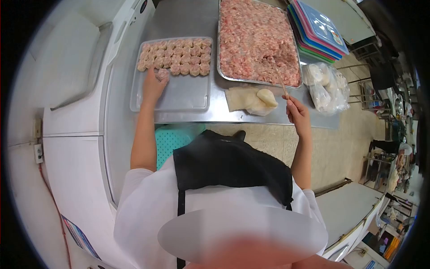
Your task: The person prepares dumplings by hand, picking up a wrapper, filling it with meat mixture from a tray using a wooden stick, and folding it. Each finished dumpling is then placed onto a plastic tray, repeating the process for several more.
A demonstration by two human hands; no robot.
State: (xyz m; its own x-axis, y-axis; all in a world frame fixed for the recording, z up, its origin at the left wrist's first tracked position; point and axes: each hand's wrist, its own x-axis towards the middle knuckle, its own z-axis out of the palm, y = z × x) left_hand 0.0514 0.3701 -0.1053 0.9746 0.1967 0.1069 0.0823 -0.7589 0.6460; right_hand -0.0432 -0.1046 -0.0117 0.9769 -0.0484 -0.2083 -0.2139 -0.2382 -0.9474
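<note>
holding meat dumpling (163,75) in left hand (152,87), beside packed rows (190,59) on left tray (182,102) | gripping thin stick (281,82) in right hand (297,113) | seemingly done: far rows, part of near row | left over: much meat (251,36) in right pan (218,49)

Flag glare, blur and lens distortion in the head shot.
Head view: strong fisheye, dark corners, bent outer edges. Head view: glare on the steel table, highlights on the stacked lids and plastic bag. Head view: smooth blurred oval bottom centre; left hand and right hand readable, background at far right too small for detail.
</note>
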